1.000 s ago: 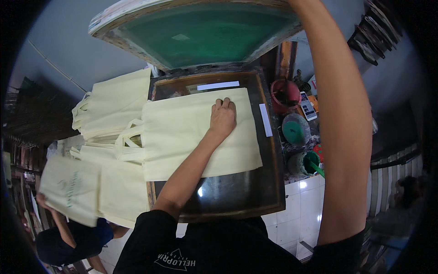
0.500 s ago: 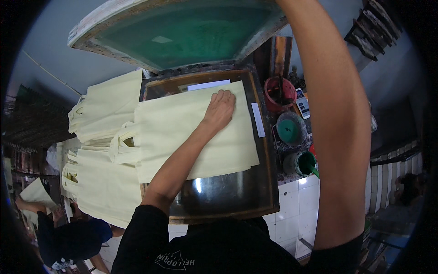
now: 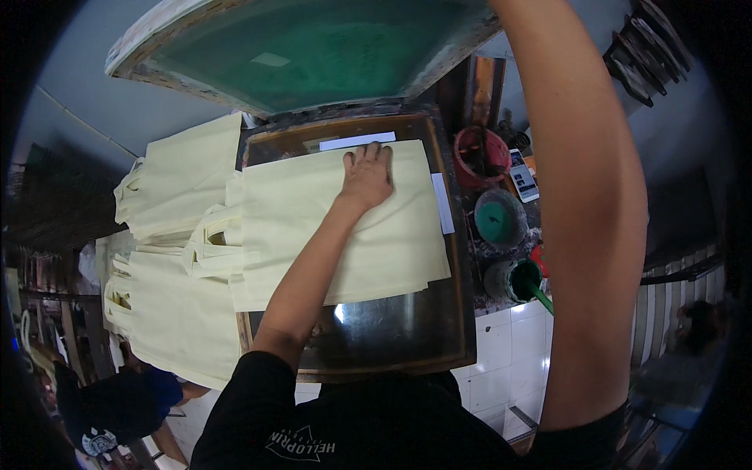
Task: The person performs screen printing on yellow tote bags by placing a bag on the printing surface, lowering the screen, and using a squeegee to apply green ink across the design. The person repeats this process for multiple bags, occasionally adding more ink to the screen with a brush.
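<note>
A cream cloth tote bag [image 3: 313, 251] lies on the dark glossy board [image 3: 376, 333], its handles [image 3: 210, 241] toward the left. My left hand [image 3: 366, 176] presses flat on the bag near its far edge, fingers spread and holding nothing. One white strip [image 3: 356, 141] runs along the bag's far edge; a second white strip [image 3: 442, 205] borders its right edge. Over the board's far side, a printing screen [image 3: 305, 66] with green mesh is tilted up. My right arm reaches up to the screen frame's right end; the hand itself is beyond the upper edge.
Stacks of cream bags [image 3: 188, 305] lie to the left. On the right stand a red bucket [image 3: 482, 157], a bowl of green ink [image 3: 499, 219], a pot [image 3: 513, 280] with a green handle, and a phone [image 3: 523, 176]. Another person [image 3: 117, 407] is at the lower left.
My left hand has shifted slightly left and its fingers have spread out. The bag's right edge now sits closer against the right strip. My right arm stays raised.
</note>
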`<state>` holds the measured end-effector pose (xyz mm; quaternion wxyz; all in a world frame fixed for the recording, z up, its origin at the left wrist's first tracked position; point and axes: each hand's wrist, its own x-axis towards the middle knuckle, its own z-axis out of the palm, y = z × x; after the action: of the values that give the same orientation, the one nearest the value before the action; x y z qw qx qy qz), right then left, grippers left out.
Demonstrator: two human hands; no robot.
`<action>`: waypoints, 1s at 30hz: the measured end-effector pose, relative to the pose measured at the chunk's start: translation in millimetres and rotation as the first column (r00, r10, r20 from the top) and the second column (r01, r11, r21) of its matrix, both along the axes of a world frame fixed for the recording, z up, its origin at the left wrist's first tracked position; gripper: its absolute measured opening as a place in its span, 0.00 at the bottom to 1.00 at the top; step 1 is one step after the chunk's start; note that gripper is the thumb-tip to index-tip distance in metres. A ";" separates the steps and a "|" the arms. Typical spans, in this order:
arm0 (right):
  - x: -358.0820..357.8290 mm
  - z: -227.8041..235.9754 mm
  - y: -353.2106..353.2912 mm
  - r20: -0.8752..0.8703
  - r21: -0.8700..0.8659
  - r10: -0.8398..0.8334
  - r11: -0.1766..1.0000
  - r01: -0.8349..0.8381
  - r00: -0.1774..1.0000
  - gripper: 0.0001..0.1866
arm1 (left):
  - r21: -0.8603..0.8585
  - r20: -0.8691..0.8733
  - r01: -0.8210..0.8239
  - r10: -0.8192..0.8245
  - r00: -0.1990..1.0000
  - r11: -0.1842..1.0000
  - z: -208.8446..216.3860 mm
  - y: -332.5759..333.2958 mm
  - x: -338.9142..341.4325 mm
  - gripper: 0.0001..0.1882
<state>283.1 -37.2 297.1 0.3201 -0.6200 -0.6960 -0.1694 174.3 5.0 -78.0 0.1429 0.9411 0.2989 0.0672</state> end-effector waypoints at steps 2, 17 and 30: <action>8.9 -0.4 1.5 0.023 -0.004 -0.017 1.000 0.017 1.000 0.17 | -0.033 -0.111 -0.002 -0.002 0.994 0.999 14.6 3.0 1.3 0.38; 13.1 -2.7 22.2 0.078 0.072 -0.011 0.997 0.006 0.997 0.16 | -0.020 0.267 0.220 -0.207 0.941 0.975 7.8 79.4 -50.0 0.12; 3.0 1.3 2.9 -0.012 -0.009 0.004 1.000 -0.004 1.000 0.17 | 0.266 0.479 0.188 -0.299 0.826 0.945 -36.6 61.7 -48.3 0.13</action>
<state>286.1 -34.4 298.5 0.3218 -0.6212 -0.6960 -0.1618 126.1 66.7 -114.6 0.1259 0.9290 0.1183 0.3272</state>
